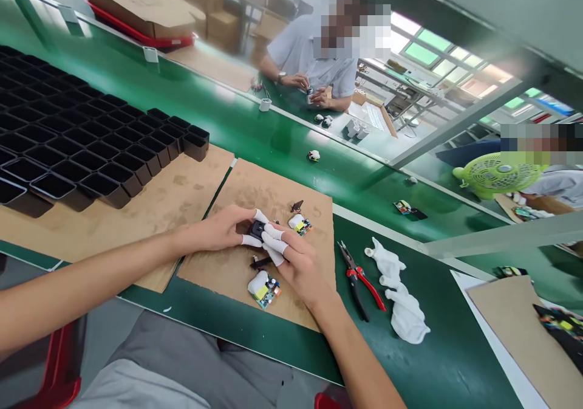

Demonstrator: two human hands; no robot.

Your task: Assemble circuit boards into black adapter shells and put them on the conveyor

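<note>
Both my hands meet over a brown cardboard sheet (237,269) on the green bench. My left hand (223,230) and my right hand (294,260), fingertips in white finger cots, pinch one small black housing (257,231) between them. A small circuit board (265,288) with a white and a yellow part lies just below my right hand. A second board (299,223) lies just above it, beside a small black piece (297,205). Another black piece (259,262) sits under my fingers.
Rows of black plastic housings (86,147) cover the left on another cardboard sheet. Red-handled pliers (359,278) and white gloves (401,302) lie to the right. Across the green conveyor (255,129) a person handles small parts; a green fan (496,175) stands at the right.
</note>
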